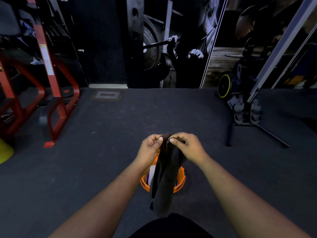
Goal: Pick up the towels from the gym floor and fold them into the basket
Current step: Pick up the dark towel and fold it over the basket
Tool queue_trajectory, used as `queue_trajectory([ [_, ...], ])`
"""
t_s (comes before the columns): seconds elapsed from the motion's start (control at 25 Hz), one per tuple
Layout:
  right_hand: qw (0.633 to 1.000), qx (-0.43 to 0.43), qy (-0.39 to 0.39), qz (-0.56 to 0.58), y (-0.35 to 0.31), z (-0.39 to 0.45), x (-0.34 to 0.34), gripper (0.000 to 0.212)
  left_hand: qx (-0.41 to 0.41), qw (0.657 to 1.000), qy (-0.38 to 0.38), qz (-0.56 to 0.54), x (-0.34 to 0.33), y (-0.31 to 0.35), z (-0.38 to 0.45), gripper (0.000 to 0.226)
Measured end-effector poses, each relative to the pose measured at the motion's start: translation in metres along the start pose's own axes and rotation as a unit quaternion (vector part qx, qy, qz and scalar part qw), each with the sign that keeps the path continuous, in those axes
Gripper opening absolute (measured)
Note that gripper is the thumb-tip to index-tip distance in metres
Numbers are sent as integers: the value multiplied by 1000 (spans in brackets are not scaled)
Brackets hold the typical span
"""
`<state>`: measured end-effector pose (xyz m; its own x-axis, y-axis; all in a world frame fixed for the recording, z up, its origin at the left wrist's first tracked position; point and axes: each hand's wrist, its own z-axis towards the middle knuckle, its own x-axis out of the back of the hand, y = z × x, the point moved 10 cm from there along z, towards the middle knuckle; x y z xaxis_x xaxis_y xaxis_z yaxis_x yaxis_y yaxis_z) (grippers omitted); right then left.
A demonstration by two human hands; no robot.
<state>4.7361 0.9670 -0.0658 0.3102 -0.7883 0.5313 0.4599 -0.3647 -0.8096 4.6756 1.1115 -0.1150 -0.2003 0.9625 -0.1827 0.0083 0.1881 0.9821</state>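
dark towel [165, 177] pinched by both hands, left hand [149, 148] and right hand [187, 147].

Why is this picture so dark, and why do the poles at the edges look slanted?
Head view: the gym is dimly lit, so the dark towel nearly blends into the floor; only the orange basket stands out. The wide-angle lens tilts the silver pole near the edge.

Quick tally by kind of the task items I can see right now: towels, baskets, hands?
Dark towel, pinched at its top edge by both hands, hanging over the basket: 1
Pale cloth in the basket, probably a towel: 1
Orange basket: 1
Hands, left hand and right hand: 2
Total: 5
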Motion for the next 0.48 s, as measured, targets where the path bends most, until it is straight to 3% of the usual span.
queue_trajectory([
  [0.48,999,-49,16,-6,7,2,-5,12,-4,999,-30,-11,-10,1,-8,23],
])
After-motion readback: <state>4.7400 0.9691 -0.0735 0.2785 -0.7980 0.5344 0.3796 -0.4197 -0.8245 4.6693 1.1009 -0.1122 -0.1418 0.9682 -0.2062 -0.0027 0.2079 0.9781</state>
